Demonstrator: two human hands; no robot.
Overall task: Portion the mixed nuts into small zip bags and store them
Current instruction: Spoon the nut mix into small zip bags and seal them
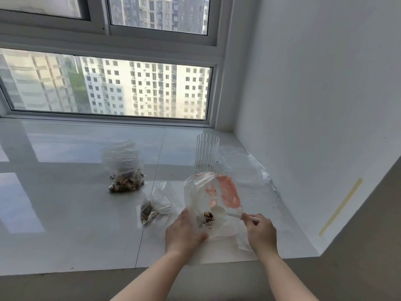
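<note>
From the head camera, the white bench under the window carries the work in mid-course: one small zip bag with nuts in its bottom lies at about ten o'clock from the hands, and a second small bag holding a smaller share lies just beside the left hand at nine o'clock. Whether either is zipped cannot be told. A ribbed clear glass stands at twelve o'clock, with loose clear plastic at one o'clock. By my reading, two portions are started or done, and scooping, sealing and storing remain. The mixed nuts sit low inside the large white bag with a red print. The left hand grips that bag's side, fingers curled on the plastic. The right hand pinches the handle of a white spoon whose bowl is in the bag just above the nuts.
</note>
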